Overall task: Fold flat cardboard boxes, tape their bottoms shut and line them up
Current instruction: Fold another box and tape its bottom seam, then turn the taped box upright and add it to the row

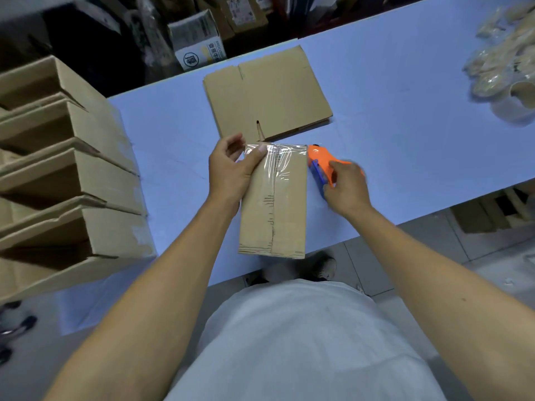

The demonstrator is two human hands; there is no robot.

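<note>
**Operator:** Box [273, 204] stands near the front edge of the table [405, 117], with the taped bottom turned up. My left hand [231, 172] grips its far left corner, and the thumb presses the clear tape [278, 157] flat on the cardboard. My right hand [346, 188] is just beside the right wall of the box. Its fingers are curled on the orange dispenser [321, 160], which lies against that wall.

**Second:** How will the box handle, do you think?

**Operator:** I judge it is light and hollow. The walls are stiff along the folds but they can bend in the middle if I squeeze. The tape looks slippery, so I should not take hold there. Better to hold at the corners or the edges, where the cardboard is strong.

**Second:** And where does it go after?

**Operator:** On the left there is a row of finished boxes [66, 175], lying open side toward me. I think this one belongs at the near end of that row. A flat blank [266, 94] waits behind, well clear of my hands. The right hand is a little blurred, so I cannot tell its grip exactly.
</note>
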